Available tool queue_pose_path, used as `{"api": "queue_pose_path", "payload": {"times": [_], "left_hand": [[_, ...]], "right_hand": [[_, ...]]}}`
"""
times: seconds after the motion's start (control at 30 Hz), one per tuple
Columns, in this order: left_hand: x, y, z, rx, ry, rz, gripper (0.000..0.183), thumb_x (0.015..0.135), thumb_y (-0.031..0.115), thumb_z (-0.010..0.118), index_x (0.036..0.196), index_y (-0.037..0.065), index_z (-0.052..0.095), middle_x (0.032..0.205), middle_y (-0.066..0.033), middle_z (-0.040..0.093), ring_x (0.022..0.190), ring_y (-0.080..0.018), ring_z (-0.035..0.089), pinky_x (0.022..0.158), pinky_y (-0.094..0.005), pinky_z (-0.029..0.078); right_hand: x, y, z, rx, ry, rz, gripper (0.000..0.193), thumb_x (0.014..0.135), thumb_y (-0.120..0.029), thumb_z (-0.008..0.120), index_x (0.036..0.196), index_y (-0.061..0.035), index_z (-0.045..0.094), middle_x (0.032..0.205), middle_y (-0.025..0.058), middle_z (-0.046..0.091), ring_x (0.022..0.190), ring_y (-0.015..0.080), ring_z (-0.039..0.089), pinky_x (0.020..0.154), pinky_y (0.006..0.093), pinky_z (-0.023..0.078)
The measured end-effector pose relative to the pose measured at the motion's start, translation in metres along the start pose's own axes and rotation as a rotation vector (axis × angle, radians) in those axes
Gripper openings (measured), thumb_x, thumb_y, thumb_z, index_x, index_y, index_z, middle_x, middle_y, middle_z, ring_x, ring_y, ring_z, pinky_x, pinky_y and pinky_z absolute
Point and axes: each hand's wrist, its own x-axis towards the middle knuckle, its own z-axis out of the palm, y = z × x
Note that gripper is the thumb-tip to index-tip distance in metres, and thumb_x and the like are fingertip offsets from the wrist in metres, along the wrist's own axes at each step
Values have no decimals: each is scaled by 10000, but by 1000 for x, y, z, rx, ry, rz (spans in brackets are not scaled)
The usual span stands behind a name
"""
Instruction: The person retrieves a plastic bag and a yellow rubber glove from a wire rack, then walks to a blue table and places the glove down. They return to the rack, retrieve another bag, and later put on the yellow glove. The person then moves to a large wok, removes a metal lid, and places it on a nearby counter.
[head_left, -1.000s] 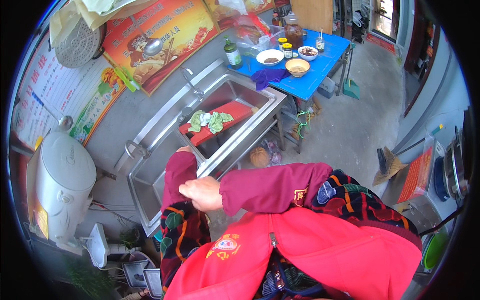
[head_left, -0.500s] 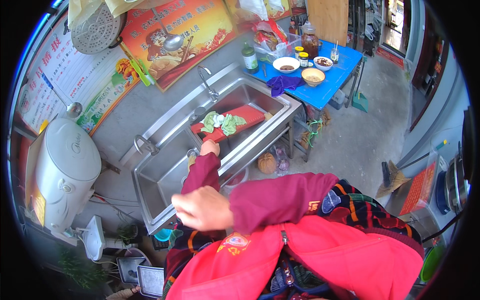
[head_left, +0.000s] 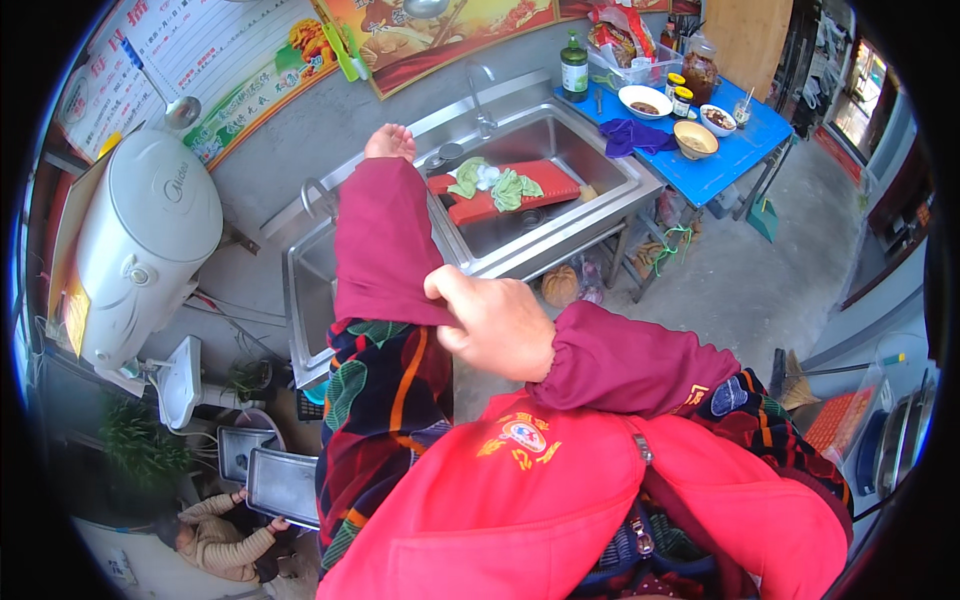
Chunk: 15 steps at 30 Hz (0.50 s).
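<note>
My left arm stretches forward over the sink in a maroon oversleeve (head_left: 385, 240), with a dark patterned sleeve showing behind it. My left hand (head_left: 389, 143) is beyond the sink's near basin by the wall, palm partly up, holding nothing, its fingers slightly bent and apart. My right hand (head_left: 495, 320) crosses in front of my body and pinches the rear edge of the left oversleeve. Over the double steel sink (head_left: 515, 262) lies a red cutting board (head_left: 553, 180), with green-and-white cloths (head_left: 515, 188) on it.
Right of the sink, a blue table (head_left: 715, 178) bears bowls, jars, a green bottle (head_left: 574, 70) and a purple cloth (head_left: 635, 136). A white water heater (head_left: 160, 210) hangs at left. At lower left another person (head_left: 225, 540) holds a metal tray (head_left: 280, 485).
My left hand has risen from the cutting board toward the wall. My right hand has moved onto the left oversleeve's rear edge. The view has shifted, bringing the other person into sight.
</note>
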Motion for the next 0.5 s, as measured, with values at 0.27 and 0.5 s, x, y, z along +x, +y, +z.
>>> {"api": "queue_pose_path", "payload": {"times": [0.27,0.5], "left_hand": [[-17,18,21,-143,104,-21,125,865,172,456,891,51,479,814,-38,524,696,-158,517,589,-290,442],[-23,1,53,-132,-1,-77,138,881,167,426,851,45,485,743,-29,524,678,-159,506,632,-292,422]], "right_hand": [[-7,34,58,386,-235,362,299,704,-121,598,953,6,493,693,178,594,631,315,608,554,395,472],[-22,31,84,695,-682,105,208,751,-206,552,821,-10,568,644,88,580,527,180,549,460,307,432]]}}
